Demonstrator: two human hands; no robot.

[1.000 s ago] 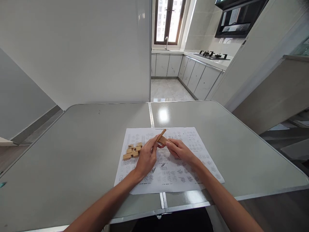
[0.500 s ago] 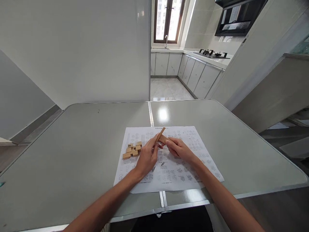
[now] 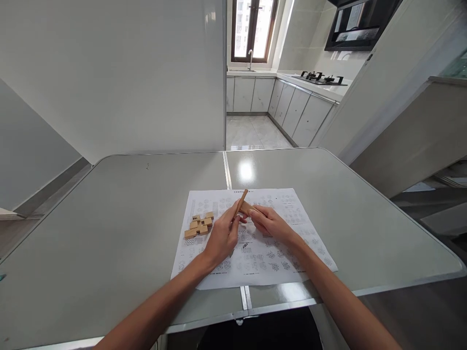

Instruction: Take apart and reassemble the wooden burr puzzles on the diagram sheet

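Observation:
Over the middle of a printed paper sheet (image 3: 288, 257), my two hands are close together. My left hand (image 3: 224, 232) is closed on a slim wooden piece (image 3: 242, 198) that sticks up and away at a slant. Pinched in my right hand (image 3: 269, 222) is another wooden piece (image 3: 247, 208), whose far end meets the left one; I cannot tell whether they interlock. Left of my left hand, several notched wooden puzzle pieces (image 3: 199, 226) lie in a cluster on the sheet, one with a dark mark. Rows of small line drawings cover the paper.
The grey table (image 3: 109, 233) has a metal seam (image 3: 226, 170) down its middle and a metal edge. Beyond it stand a white wall panel (image 3: 146, 78) and a kitchen with a gas stove (image 3: 321, 78). A dark seat (image 3: 262, 333) shows below the near edge.
The slanted piece in my left hand has tipped slightly more upright and to the left. Otherwise both hands keep nearly the same grip, and the view has shifted a little.

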